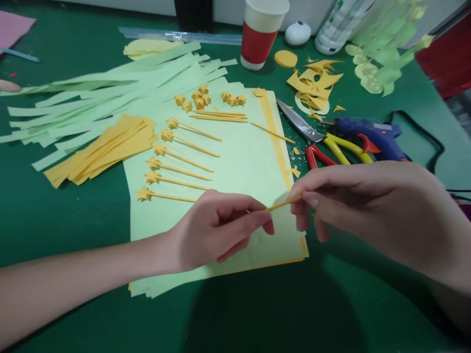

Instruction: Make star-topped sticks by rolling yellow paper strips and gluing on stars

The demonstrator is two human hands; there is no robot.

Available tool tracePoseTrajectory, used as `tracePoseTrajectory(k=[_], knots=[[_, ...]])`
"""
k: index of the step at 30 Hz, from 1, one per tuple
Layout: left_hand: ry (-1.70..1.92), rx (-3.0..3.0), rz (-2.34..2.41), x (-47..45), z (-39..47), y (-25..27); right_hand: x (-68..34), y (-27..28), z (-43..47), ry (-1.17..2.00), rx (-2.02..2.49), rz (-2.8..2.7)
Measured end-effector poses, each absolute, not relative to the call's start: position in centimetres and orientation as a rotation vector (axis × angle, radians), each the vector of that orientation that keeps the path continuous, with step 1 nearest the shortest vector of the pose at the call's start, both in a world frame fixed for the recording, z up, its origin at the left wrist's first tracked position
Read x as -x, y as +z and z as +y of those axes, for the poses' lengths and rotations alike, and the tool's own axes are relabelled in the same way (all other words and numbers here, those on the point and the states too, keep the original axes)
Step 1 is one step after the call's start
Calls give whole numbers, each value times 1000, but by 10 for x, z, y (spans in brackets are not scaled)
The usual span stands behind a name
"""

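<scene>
A thin yellow rolled paper stick (281,203) stretches between my two hands above a stack of pale green paper (253,162). My left hand (228,223) pinches its left end between thumb and fingers. At the other end, my right hand (353,206) pinches it the same way. Left of the hands, several sticks with folded paper stars (145,194) on their ends lie in a row on the stack. Above that row are loose paper stars (199,103) and a few bare sticks (220,116). Another bare stick (273,133) lies by a yellow strip.
Scissors (300,122) with red and yellow handles and a blue glue gun (368,130) lie beyond my right hand. Green paper strips (121,93) and yellow strips (106,149) spread at left. A paper cup (259,44) and yellow scraps (316,83) stand behind; another person's fingertip (9,86) shows far left.
</scene>
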State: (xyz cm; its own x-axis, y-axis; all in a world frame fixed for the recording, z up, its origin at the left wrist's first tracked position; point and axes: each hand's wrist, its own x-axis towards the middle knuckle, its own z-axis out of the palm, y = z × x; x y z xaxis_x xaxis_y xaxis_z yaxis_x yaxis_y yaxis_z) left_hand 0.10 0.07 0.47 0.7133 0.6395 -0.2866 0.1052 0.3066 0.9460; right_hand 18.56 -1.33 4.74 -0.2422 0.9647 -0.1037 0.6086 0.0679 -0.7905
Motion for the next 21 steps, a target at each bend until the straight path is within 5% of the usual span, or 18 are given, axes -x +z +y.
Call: tracePoseTrajectory(k=[21], knots=[[398,-1319,714,-1,3,7,-186,49,-12,1220,1646,-1763]])
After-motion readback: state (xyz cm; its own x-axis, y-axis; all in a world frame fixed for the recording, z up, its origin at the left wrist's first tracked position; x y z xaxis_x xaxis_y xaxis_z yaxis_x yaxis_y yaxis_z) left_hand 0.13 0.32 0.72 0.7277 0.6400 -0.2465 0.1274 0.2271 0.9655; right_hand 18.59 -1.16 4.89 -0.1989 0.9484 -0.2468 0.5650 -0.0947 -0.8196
